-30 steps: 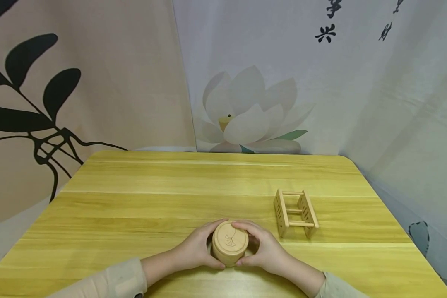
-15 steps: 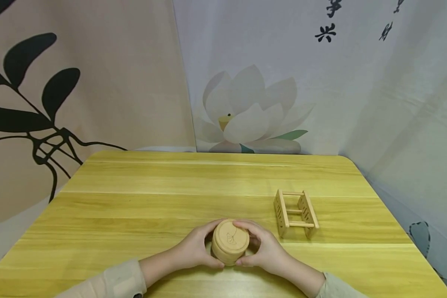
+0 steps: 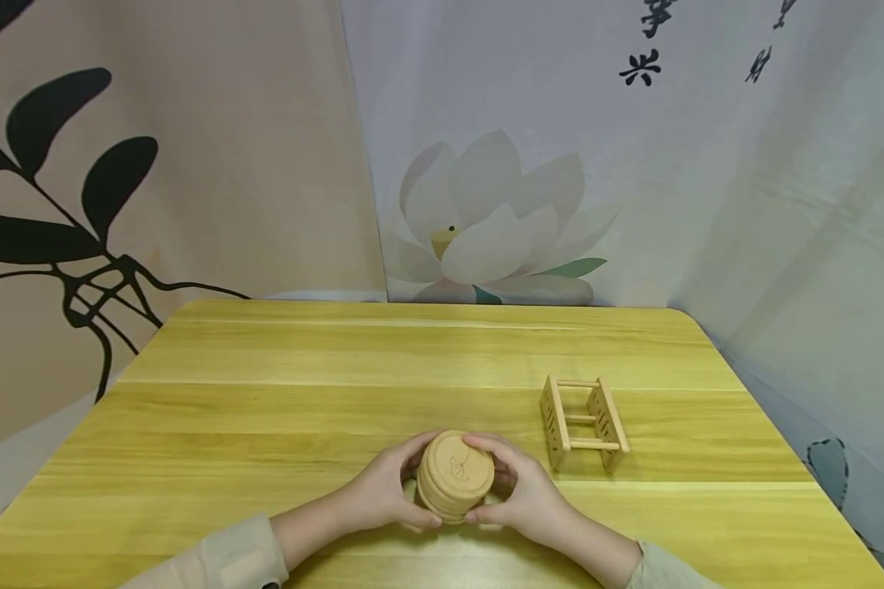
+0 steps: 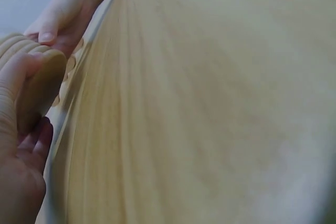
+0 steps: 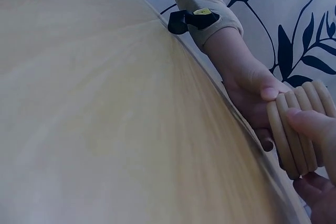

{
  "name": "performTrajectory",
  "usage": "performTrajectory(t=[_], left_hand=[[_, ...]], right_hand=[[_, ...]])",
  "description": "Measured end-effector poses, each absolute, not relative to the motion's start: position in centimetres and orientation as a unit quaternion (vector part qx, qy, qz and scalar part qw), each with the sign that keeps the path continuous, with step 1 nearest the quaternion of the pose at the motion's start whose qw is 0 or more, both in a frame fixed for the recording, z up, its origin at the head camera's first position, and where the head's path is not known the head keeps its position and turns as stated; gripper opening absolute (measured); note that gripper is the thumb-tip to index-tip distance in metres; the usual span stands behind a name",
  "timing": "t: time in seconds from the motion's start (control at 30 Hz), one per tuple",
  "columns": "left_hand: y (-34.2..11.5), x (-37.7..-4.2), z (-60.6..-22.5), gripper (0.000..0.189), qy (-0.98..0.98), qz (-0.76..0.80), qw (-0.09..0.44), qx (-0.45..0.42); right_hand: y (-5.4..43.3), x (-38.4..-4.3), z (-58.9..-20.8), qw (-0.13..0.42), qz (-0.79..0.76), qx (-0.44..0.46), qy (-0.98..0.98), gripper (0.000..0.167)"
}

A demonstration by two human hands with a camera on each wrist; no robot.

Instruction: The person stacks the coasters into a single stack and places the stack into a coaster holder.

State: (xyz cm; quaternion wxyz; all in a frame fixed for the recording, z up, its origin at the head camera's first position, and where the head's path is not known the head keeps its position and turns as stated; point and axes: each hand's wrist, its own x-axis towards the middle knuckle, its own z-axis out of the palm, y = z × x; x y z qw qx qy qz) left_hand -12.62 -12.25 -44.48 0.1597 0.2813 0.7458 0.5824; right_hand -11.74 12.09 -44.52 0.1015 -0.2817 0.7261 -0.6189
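A stack of several round wooden coasters, a thin leaf drawing on the top one, is held between both hands near the front of the table. My left hand grips its left side, thumb at the near lower edge and fingers round the far side. From the right, my right hand holds it the same way, with a finger at the top rim. In the right wrist view the coasters' edges lie layer against layer. The stack leans slightly, its top toward the right.
A small wooden rack with slotted side panels and round crossbars stands right of the hands, a short way behind them. The wooden table reaches back to a printed cloth backdrop.
Both hands have tilted the coaster stack a little, so more of its layered side shows and its top sits slightly higher. The rack stays in place.
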Motion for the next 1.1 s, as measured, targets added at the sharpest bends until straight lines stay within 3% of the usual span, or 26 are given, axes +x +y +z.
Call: performTrajectory(t=[0.67,1.1], left_hand=[[-12.2,-12.8,-43.9,0.093,0.717,0.613,0.158,0.291],[-12.1,-13.1,-43.4,0.088,0.703,0.630,0.154,0.292]], right_hand=[[12.1,-11.4,-44.0,0.102,-0.644,-0.263,0.711,0.085],[12.2,-11.4,-44.0,0.074,-0.656,-0.270,0.701,0.085]])
